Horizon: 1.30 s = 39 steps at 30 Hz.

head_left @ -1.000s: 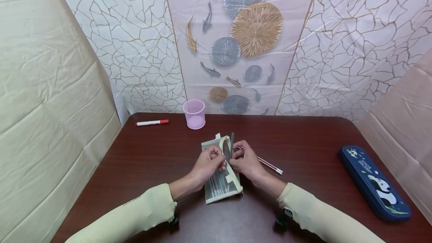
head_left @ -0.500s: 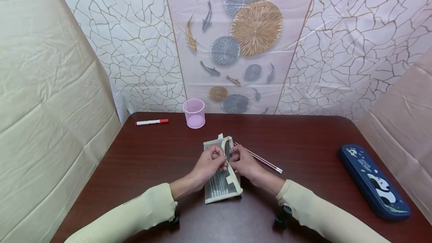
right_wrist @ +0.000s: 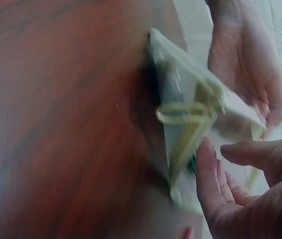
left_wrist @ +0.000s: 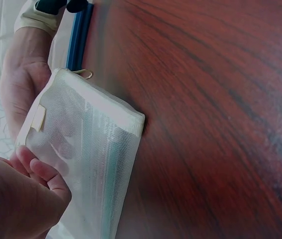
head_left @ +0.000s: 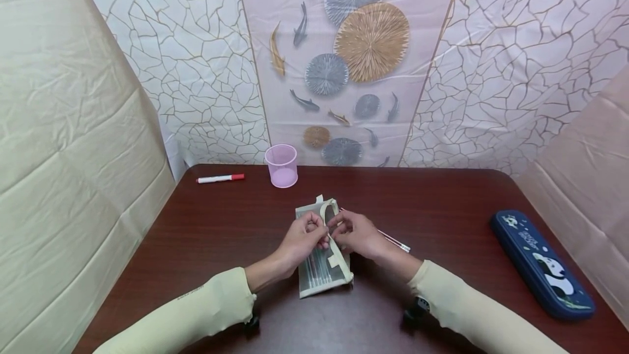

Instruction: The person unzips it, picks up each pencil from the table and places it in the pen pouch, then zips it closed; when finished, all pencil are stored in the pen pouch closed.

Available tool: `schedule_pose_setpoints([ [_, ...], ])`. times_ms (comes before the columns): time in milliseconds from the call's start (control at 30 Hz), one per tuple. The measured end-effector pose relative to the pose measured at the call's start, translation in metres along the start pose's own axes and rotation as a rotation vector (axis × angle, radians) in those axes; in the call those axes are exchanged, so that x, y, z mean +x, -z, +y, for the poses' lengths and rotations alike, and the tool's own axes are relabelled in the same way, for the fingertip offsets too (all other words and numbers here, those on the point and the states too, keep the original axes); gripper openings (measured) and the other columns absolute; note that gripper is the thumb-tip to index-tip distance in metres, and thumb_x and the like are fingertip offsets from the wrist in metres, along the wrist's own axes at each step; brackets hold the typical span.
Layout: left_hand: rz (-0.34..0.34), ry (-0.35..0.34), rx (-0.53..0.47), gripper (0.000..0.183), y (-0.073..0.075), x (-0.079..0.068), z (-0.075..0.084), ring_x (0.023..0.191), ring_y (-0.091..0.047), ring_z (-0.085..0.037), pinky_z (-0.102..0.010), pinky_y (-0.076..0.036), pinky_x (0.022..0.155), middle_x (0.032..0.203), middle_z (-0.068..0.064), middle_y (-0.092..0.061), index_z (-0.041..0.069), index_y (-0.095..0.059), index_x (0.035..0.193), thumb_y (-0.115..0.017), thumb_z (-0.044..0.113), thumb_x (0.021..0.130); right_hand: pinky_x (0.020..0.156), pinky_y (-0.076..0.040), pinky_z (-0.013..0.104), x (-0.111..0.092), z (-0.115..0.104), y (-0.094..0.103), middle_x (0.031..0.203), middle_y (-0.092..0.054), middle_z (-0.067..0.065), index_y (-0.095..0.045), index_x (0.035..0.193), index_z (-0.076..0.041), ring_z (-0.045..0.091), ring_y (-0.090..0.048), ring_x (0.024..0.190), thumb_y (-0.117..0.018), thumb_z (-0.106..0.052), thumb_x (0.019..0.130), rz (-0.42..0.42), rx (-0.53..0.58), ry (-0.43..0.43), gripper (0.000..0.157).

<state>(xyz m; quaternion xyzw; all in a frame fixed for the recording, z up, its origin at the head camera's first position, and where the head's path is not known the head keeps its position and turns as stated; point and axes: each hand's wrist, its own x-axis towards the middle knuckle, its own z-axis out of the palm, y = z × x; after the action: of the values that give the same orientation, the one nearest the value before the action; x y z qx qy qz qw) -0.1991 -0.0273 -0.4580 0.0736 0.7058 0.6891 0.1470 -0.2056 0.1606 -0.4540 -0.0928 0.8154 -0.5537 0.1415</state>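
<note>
A mesh zip pencil pouch (head_left: 309,280) with cream trim lies tilted on the table between my hands, its mouth gaping. With curled fingers my left hand (head_left: 301,236) pinches the trim of the opening. My right hand (head_left: 361,236) is at the other side of the mouth; in the right wrist view its thumb and index finger (right_wrist: 206,164) stand apart. A dark green bit (right_wrist: 192,164) shows behind those fingertips. Through the mesh in the left wrist view, slim sticks (left_wrist: 112,169) show inside. Red-and-white striped pencils (head_left: 397,242) lie on the table, partly behind my right hand.
A lilac mesh cup (head_left: 282,171) stands near the table's back edge. To its left lies a white marker with a red cap (head_left: 220,178). A navy pencil case with a panda (head_left: 543,266) rests at the right edge of the brown table (head_left: 442,206).
The dark slim stick in my right hand has gone down into the pouch and out of sight. My right fingers have shifted left over the mouth and parted; the left hand stays put.
</note>
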Motion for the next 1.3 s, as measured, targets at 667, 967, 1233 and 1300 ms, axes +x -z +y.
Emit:
schedule_pose_setpoints([
  [667, 0.013, -0.003, -0.001, 0.008, 0.004, -0.003, -0.003, 0.069, -0.066, -0.01, -0.024, -0.056, 0.071, 0.076, 0.0, -0.066, 0.008, -0.054, 0.099, -0.061, 0.006, 0.097, 0.059, -0.054, 0.031, -0.003, 0.032, 0.089, 0.101, -0.074, 0.015, -0.071, 0.12, -0.008, 0.023, -0.065, 0.07, -0.069, -0.026, 0.102, 0.207, -0.348, -0.015, 0.025],
  [967, 0.002, -0.001, -0.001, 0.008, 0.004, -0.001, -0.003, 0.069, -0.066, -0.01, -0.024, -0.055, 0.072, 0.076, 0.0, -0.066, 0.009, -0.053, 0.099, -0.06, 0.006, 0.097, 0.056, -0.055, 0.034, 0.013, 0.059, 0.121, 0.097, -0.072, 0.01, -0.07, 0.123, -0.009, 0.019, -0.062, 0.072, -0.072, -0.023, 0.099, -0.061, -0.396, 0.037, 0.027],
  [1233, -0.002, 0.003, 0.005, 0.008, 0.005, 0.001, -0.004, 0.07, -0.066, -0.011, -0.024, -0.055, 0.071, 0.077, -0.001, -0.066, 0.008, -0.053, 0.1, -0.06, 0.006, 0.097, 0.057, -0.055, 0.036, 0.017, 0.059, 0.127, 0.092, -0.065, 0.013, -0.07, 0.125, -0.006, 0.019, -0.059, 0.075, -0.075, -0.02, 0.098, -0.18, -0.328, 0.042, 0.032],
  [1300, -0.006, 0.009, 0.011, 0.008, 0.005, 0.002, -0.004, 0.07, -0.066, -0.011, -0.024, -0.055, 0.071, 0.078, -0.001, -0.066, 0.008, -0.053, 0.101, -0.06, 0.007, 0.098, 0.058, -0.055, 0.035, 0.018, 0.059, 0.126, 0.091, -0.064, 0.011, -0.07, 0.124, -0.006, 0.018, -0.059, 0.074, -0.077, -0.021, 0.097, -0.181, -0.33, 0.033, 0.031],
])
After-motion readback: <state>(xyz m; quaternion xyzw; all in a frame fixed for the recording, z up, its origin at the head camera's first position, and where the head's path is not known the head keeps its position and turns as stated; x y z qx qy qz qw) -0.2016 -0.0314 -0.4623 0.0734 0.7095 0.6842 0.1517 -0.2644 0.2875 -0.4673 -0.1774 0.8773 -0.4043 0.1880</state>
